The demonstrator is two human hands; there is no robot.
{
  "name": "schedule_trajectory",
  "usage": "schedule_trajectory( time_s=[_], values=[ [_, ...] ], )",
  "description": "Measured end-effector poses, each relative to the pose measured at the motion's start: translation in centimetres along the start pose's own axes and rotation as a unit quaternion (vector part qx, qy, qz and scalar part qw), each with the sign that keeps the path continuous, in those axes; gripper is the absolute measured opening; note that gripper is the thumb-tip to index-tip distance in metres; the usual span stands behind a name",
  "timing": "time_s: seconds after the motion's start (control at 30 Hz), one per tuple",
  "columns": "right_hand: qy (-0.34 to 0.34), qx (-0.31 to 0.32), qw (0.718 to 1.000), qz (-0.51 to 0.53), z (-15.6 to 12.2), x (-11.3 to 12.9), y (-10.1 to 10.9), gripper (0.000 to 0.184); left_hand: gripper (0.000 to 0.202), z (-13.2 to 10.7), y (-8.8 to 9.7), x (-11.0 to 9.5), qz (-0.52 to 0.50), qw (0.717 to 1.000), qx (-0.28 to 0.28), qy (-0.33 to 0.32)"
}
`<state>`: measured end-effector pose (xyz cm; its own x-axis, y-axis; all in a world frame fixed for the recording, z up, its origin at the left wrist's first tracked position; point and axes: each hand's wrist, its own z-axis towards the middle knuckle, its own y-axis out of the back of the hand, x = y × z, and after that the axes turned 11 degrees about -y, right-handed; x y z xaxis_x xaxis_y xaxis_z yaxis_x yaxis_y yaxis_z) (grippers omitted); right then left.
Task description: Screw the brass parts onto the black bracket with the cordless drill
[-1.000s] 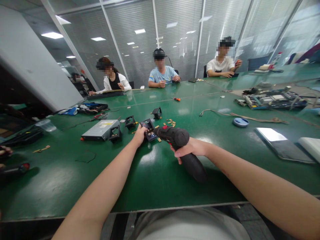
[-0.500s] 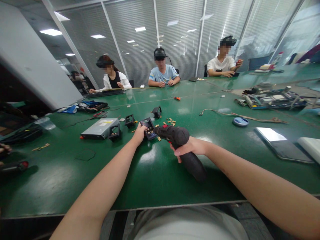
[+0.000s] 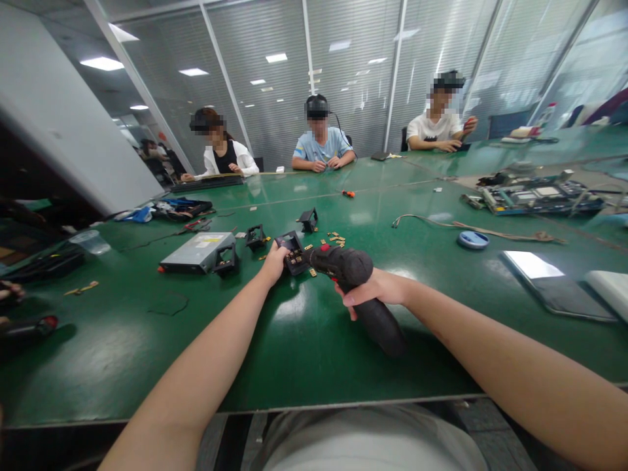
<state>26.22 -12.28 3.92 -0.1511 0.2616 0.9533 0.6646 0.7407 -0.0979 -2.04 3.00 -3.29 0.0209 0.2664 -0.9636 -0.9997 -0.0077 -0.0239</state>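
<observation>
My right hand (image 3: pixel 367 291) closes round the drill (image 3: pixel 350 269), its barrel (image 3: pixel 328 260) pointing leftward to the black box (image 3: pixel 293 254) my left hand (image 3: pixel 275 263) pinches; both forearms (image 3: pixel 235 317) angle forward.

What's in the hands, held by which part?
Left hand: black housing, by its left side. Right hand: black power driver, around its handle.

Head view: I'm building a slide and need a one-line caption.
Left hand holds a black part, right hand grips a pistol-grip tool, at a green table.
</observation>
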Motion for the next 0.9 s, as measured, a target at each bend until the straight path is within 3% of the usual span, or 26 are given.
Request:
schedule_trajectory(
  time_s=[0.9],
  values=[
    [0.017, -0.006, 0.999, -0.04, 0.05, -0.43, 0.3, 0.036, 0.035, -0.08, -0.03, -0.05, 0.006, 1.0, 0.012, -0.019]
  ],
)
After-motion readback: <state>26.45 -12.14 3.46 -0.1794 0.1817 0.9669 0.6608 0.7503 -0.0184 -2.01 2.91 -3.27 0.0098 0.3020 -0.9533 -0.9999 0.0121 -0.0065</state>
